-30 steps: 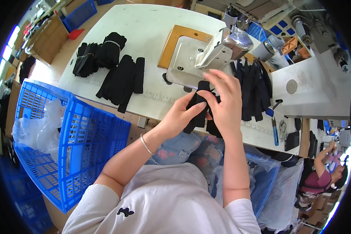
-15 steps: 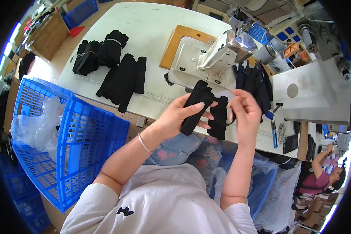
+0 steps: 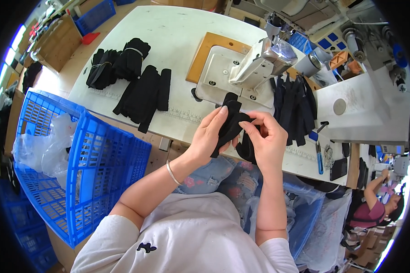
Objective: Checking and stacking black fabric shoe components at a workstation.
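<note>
Over the table's front edge, my left hand (image 3: 208, 134) grips a bundle of black fabric strips (image 3: 231, 123), its thumb lying along the top. My right hand (image 3: 268, 137) pinches a black strip at the bundle's right side. Part of the strips hangs below, between the two hands. Farther left on the table lie a loose stack of black strips (image 3: 140, 96) and two banded bundles of black strips (image 3: 131, 59). Just beyond my hands stands a white sewing machine (image 3: 255, 68). More dark strips (image 3: 296, 107) drape over the table to its right.
A blue plastic crate (image 3: 73, 177) holding a clear plastic bag stands at my left. On the right of the white table (image 3: 168, 36) lie a blue-handled cutter (image 3: 320, 159) and a black phone-like object (image 3: 338, 168). A co-worker (image 3: 373, 204) sits at far right.
My right hand has moved left and down to the bundle, bringing the strip it pinches against it. My left hand has shifted slightly left, its fingers more tightly around the strips.
</note>
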Demonstrator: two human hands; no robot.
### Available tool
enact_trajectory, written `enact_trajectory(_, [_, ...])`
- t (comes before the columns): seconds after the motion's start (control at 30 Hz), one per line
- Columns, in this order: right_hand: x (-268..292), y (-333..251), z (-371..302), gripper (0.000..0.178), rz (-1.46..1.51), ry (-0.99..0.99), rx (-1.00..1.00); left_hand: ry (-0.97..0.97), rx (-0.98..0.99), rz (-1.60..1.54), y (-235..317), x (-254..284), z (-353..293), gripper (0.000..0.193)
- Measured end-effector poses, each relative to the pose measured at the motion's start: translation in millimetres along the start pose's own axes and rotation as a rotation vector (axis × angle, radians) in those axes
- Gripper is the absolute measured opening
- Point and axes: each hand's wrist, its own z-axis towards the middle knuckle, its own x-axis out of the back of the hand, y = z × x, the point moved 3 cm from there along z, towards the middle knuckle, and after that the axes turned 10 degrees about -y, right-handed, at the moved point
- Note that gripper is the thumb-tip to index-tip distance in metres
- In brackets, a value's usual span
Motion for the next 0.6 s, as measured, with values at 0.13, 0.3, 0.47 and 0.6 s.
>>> enact_trajectory(0.13, [1.8, -4.1, 2.4, 0.028, 0.218, -0.201, -0.078, 0.051, -0.016, 0.091, 3.0, -8.6, -2.3, 0.038])
enact_trajectory(0.3, [5.9, 4.8, 7.0, 0.023, 0.246, -0.301, -0.159, 0.073, -0.119, 0.284, 7.7, -14.1, -3.7, 0.036])
enact_trajectory(0.47, [8.8, 8.2, 10.5, 0.019, 0.244, -0.339, -0.16, 0.221, -0.139, 0.5, 14.2, -7.9, -4.7, 0.027])
enact_trajectory(0.6, [13.6, 11.1, 11.6, 0.018, 0.238, -0.243, -0.245, 0.406, -0.603, 1.409, 38.1, -7.0, -12.0, 0.018])
